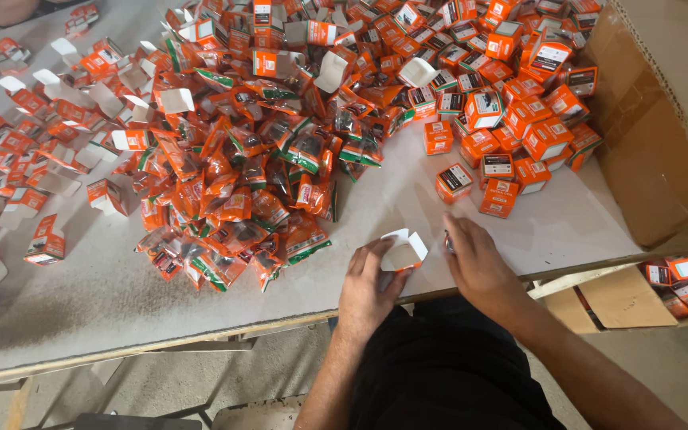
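Now the left hand (366, 288) grips an open box (403, 251) on the desk (105, 295); the right hand (475, 259) pinches something small I cannot identify.

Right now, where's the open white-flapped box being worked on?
In the head view, the small open box sits at the table's near edge, held by the left hand, with the right hand just beside it.

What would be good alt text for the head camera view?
A person's left hand holds a small open white-flapped box at the edge of a white table, the right hand beside it. Behind lie a heap of orange sachets, closed orange boxes and a cardboard carton.
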Motion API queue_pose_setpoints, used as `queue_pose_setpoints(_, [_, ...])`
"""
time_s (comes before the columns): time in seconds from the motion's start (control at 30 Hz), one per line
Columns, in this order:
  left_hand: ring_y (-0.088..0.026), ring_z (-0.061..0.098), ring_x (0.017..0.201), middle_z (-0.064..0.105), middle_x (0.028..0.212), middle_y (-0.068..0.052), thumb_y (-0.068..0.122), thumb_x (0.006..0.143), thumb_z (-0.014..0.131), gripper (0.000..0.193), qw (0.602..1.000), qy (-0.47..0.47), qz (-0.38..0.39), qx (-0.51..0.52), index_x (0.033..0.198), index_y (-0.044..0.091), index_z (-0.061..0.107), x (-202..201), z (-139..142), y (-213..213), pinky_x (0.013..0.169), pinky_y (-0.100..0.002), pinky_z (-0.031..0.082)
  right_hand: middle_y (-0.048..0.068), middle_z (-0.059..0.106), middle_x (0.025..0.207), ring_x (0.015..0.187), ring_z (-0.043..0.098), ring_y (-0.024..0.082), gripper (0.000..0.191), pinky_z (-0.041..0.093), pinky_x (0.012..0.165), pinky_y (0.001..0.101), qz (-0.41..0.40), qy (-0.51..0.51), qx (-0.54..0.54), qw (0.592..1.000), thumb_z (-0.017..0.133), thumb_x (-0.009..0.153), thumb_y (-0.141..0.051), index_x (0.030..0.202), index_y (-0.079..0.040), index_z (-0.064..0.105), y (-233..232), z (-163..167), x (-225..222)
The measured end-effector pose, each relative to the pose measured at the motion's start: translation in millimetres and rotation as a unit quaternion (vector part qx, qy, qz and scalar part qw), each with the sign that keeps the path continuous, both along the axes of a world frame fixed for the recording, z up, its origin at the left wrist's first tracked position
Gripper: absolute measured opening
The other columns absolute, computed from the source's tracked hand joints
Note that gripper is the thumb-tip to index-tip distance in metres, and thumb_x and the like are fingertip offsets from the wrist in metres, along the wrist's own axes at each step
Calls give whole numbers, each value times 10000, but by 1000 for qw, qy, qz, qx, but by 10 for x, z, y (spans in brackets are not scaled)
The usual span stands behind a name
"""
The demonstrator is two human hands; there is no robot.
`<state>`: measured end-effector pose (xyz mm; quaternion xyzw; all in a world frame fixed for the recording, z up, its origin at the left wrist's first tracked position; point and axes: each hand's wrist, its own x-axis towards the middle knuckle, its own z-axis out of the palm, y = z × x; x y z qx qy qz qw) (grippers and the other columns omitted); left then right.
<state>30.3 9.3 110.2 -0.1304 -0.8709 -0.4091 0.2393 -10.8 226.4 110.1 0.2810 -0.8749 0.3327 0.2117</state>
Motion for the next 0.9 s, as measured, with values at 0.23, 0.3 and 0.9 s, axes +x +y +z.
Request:
queue_pose_setpoints(0.23, [-341, 651, 1155, 666, 1278, -141, 144, 812, 843, 548, 999, -30, -23, 15, 1279, 32, 579, -3, 37, -11, 944, -417, 556, 187, 593, 1231, 1085, 713, 234, 432, 621, 933, 343, 151, 41, -97, 983, 761, 936, -149, 1308, -9, 592, -45, 257, 78])
queue_pose_setpoints(0.3, [-356, 640, 1180, 660, 1287, -143, 113, 779, 843, 580, 999, 9, -38, -5, 1281, 20, 566, -9, 38, -15, 1007, -440, 526, 133, 641, 1089, 977, 687, 264, 405, 580, 818, 381, 131, 124, 26, 983, 790, 854, -225, 1182, -27, 660, -196, 374, 20])
queue_pose_setpoints(0.9, [-341, 641, 1206, 663, 1295, -127, 140, 831, 818, 424, 998, 24, -54, -24, 1217, 56, 665, 5, 108, -19, 1018, -431, 533, 69, 662, 979, 969, 648, 275, 231, 522, 858, 420, 228, 85, 145, 959, 728, 826, -127, 1042, -89, 654, -201, 461, -269])
